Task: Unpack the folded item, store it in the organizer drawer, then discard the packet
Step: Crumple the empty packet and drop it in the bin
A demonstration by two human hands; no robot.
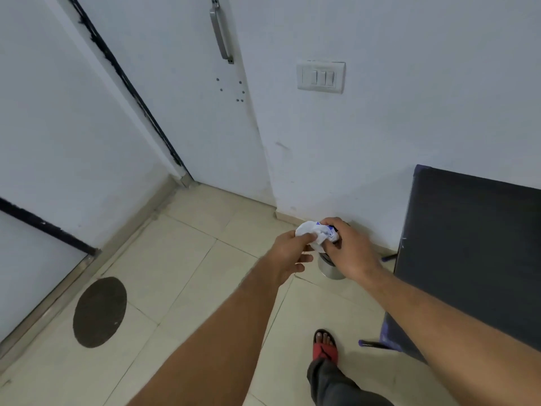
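Packet (311, 233) of thin white film with a little blue print is bunched up between both hands, held in the air above a small metal bin (332, 271) that stands on the tiled floor (181, 259) just beside the wall (380, 127). The left hand (292, 253) pinches the left side of the crumpled packet between thumb and forefinger, its lower fingers looser beneath. The right hand (348, 253) has its fingers curled over the printed right side, knuckles up. Both are closed on it and neither palm is spread. It looks empty and nearly weightless, soft and crinkly with no stiffness of its own, so it should squash into any shape and may spring partly open once let go. Film like this can be slippery and may cling to skin, so a light pinch on the gathered middle seems a better hold than a grip on a loose edge. Being so light, it could drift or catch on the rim, so releasing it low and directly over the mouth of the bin seems wise. A dark table (474, 244) stands at the right, and a foot in a red sandal (325, 347) is planted near the bin.
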